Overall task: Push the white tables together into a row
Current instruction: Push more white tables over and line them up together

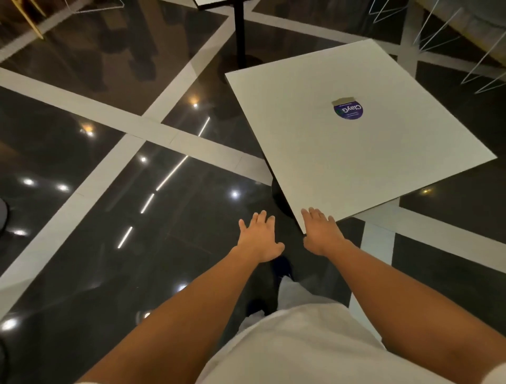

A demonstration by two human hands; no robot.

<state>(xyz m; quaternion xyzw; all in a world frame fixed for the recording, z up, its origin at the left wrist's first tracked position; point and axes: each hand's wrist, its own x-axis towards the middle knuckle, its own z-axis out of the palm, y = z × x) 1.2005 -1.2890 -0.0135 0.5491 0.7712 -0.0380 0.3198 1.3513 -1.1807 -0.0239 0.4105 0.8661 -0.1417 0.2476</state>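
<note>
At the near corner of the white table (356,137), turned askew to the floor bands, with its top running away and to the right: right hand (323,233) spread flat, seemingly touching that corner, gripping nothing. Just left, off the edge, left hand (260,238) open over bare floor (137,246). Far beyond, second table (216,2), well apart.

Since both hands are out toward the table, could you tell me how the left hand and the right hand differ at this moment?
The right hand lies over the near corner of the white table, while the left hand hovers over the dark floor beside that corner, off the tabletop. The right hand's fingers lie fairly close together; the left hand's are spread wider, thumb out. Both are open, palm down, holding nothing.
</note>
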